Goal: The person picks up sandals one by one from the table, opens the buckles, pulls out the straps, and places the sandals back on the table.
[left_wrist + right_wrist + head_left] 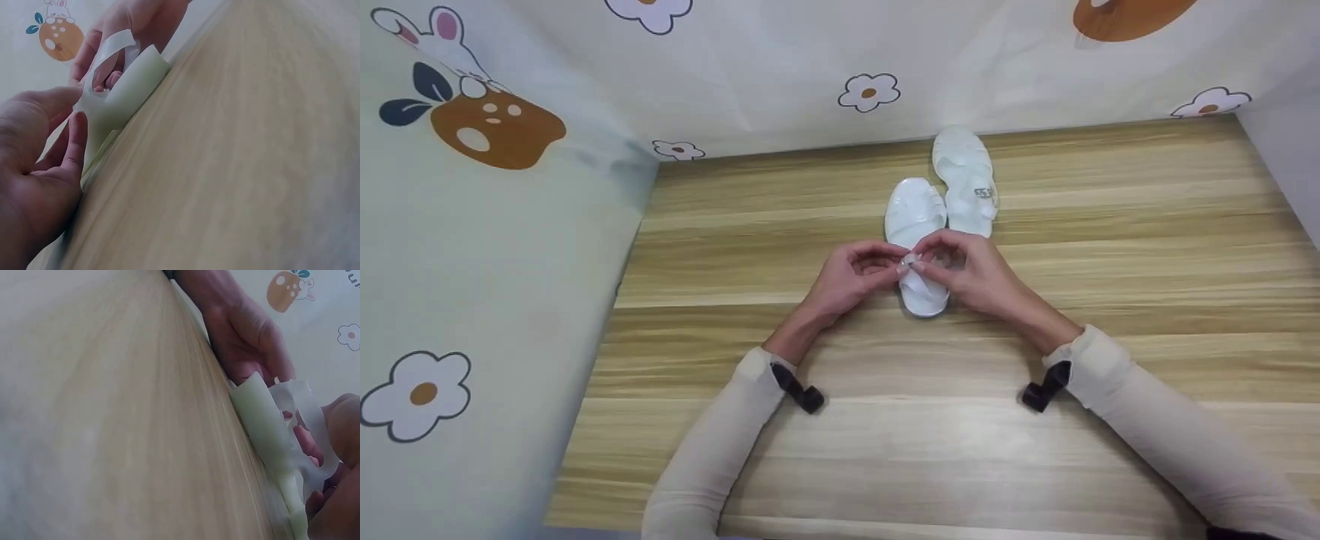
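Two white sandals lie on the wooden table. The nearer white sandal (915, 210) has its heel toward the person, with both hands at its ankle strap (911, 259). My left hand (840, 281) pinches the strap from the left, thumb and fingertips meeting at it. From the right, my right hand (979, 274) pinches the same strap by a small buckle-like piece, mostly covered by fingertips. In the left wrist view the strap (112, 45) arches above the heel. The right wrist view shows the sandal's pale side (261, 422) resting along the tabletop.
The other white sandal (962, 169) lies just right of and behind the nearer one, its toe by the back wall. A patterned cloth (780, 82) with flowers and rabbits hangs behind and to the left of the table (915, 450). Black wrist cameras (808, 396) stick out from both cuffs.
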### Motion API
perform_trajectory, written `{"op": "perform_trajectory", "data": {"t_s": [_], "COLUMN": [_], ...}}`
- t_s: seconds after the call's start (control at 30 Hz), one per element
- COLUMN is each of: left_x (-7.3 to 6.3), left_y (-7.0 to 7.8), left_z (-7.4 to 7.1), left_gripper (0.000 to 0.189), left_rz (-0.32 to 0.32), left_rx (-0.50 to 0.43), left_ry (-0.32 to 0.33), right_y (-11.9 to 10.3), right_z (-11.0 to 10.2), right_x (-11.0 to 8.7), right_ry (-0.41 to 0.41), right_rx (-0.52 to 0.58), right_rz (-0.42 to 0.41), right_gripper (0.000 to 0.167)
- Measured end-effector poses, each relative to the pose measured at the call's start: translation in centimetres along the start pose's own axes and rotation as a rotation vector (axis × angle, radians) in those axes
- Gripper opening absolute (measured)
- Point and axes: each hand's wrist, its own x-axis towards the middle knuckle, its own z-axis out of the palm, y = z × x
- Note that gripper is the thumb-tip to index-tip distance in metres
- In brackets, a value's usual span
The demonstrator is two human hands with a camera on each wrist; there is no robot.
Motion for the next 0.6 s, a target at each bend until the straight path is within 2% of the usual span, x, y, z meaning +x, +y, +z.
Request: {"op": "perform_trajectory", "data": {"t_s": [0.33, 0.6], "left_x": [0.06, 0.16], "left_y": [0.01, 0.0], "left_z": [0.02, 0.06], "left_gripper": [0.027, 0.026], "left_rz": [-0.01, -0.013], "left_rx": [0.04, 0.054], "left_ry": [0.015, 0.027], "right_y": [-0.34, -0.22], "right_z": [-0.09, -0.03], "right_x": [0.05, 0.09], "right_ry": [-0.007, 0.003], "right_rx": [0.012, 0.017], "right_rz": [0.046, 0.023], "right_gripper": [0.024, 0.02]}}
